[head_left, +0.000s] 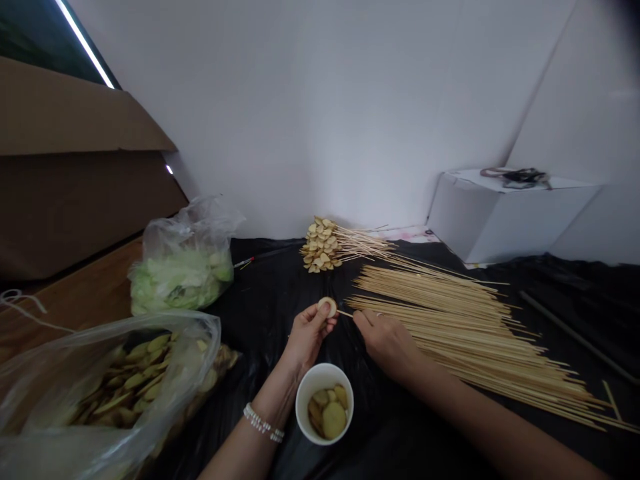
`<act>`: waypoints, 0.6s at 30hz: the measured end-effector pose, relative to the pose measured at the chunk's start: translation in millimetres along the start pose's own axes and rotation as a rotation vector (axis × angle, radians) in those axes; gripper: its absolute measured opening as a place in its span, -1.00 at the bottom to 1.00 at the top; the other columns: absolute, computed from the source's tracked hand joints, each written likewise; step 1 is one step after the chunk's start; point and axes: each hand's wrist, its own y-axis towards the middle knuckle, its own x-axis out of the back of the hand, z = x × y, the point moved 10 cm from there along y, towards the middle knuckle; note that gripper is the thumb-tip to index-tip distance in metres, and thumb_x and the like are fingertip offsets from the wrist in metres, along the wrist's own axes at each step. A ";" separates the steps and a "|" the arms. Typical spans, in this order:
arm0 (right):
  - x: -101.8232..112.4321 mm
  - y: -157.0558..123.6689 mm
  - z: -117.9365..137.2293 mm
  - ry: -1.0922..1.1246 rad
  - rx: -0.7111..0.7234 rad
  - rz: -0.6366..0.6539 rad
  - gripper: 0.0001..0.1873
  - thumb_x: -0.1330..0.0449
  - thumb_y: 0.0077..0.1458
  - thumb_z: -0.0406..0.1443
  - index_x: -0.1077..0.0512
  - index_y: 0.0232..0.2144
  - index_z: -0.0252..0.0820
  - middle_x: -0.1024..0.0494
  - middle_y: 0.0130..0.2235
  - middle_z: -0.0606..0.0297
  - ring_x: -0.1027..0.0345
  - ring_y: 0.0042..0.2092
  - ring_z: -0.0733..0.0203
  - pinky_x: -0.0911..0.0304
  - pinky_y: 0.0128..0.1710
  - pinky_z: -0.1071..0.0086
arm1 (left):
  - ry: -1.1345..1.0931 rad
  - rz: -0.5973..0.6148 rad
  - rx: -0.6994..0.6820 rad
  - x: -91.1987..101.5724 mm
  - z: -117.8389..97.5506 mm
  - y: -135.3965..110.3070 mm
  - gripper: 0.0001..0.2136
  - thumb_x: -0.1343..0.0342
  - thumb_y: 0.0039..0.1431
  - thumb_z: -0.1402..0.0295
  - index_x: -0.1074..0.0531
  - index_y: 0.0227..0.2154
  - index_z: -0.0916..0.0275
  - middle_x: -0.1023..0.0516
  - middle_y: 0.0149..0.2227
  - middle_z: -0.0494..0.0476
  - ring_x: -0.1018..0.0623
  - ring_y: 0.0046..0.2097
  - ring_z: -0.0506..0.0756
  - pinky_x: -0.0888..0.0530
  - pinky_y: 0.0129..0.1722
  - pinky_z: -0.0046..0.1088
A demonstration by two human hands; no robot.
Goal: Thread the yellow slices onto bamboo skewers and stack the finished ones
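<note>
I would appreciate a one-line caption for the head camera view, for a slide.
Left hand holds a potato slice to a bamboo skewer in the right hand.

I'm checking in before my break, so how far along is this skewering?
Done: a bundle of loaded skewers lies at the back. In hand: the left hand holds a slice against a skewer pinched in the right hand. Left: a large pile of bare skewers, slices in a white cup, and more in a plastic bag.
</note>
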 end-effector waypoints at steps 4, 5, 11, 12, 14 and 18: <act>7.2 4.7 3.5 -0.048 0.013 -0.051 -0.82 0.02 0.21 -0.43 -0.38 -0.28 -0.21 -0.44 -0.36 0.24 -0.25 -0.43 0.23 0.09 -0.48 0.36 | -0.018 -0.059 -0.032 7.8 -6.3 0.9 -0.67 -0.41 -0.29 0.25 -0.54 -0.47 0.39 -0.53 -0.51 0.11 -0.42 -0.53 -0.12 -0.36 -0.54 -0.68; 8.9 4.8 4.9 -0.060 0.018 -0.059 -0.81 0.02 0.21 -0.44 -0.38 -0.30 -0.21 -0.43 -0.37 0.23 -0.25 -0.42 0.22 0.09 -0.48 0.36 | -0.025 -0.069 -0.034 9.2 -7.1 1.0 -0.67 -0.41 -0.28 0.25 -0.54 -0.47 0.39 -0.53 -0.51 0.11 -0.42 -0.53 -0.12 -0.36 -0.54 -0.68; -1.5 1.6 -8.9 0.206 -0.122 0.026 -0.76 0.05 0.19 -0.44 -0.39 -0.41 -0.23 -0.46 -0.41 0.22 -0.29 -0.41 0.21 0.01 -0.44 0.37 | -0.009 -0.023 -0.006 4.9 -1.4 0.4 -0.68 -0.40 -0.25 0.25 -0.54 -0.44 0.38 -0.54 -0.50 0.12 -0.44 -0.52 -0.12 -0.37 -0.52 -0.69; -7.9 1.0 -15.0 0.341 -0.179 0.066 -0.75 0.05 0.20 -0.41 -0.39 -0.43 -0.23 -0.47 -0.44 0.25 -0.29 -0.42 0.24 -0.02 -0.43 0.40 | -0.004 -0.010 -0.003 3.1 0.0 0.1 -0.68 -0.40 -0.25 0.25 -0.54 -0.44 0.38 -0.54 -0.50 0.11 -0.44 -0.52 -0.12 -0.37 -0.52 -0.69; -24.5 -0.5 -23.0 0.639 -0.278 0.181 -0.72 0.05 0.22 -0.35 -0.38 -0.47 -0.21 -0.45 -0.52 0.32 -0.28 -0.47 0.29 -0.07 -0.45 0.45 | 0.001 0.018 0.014 -0.8 3.3 -0.7 -0.69 -0.39 -0.24 0.26 -0.54 -0.45 0.38 -0.52 -0.52 0.09 -0.43 -0.53 -0.13 -0.37 -0.51 -0.69; -35.1 0.7 -26.0 0.871 -0.321 0.278 -0.71 0.06 0.22 -0.32 -0.38 -0.48 -0.19 -0.40 -0.59 0.40 -0.25 -0.52 0.33 -0.08 -0.47 0.48 | 0.001 0.033 0.042 -2.4 6.6 0.1 -0.68 -0.38 -0.21 0.24 -0.52 -0.45 0.39 -0.52 -0.52 0.09 -0.44 -0.54 -0.12 -0.39 -0.51 -0.69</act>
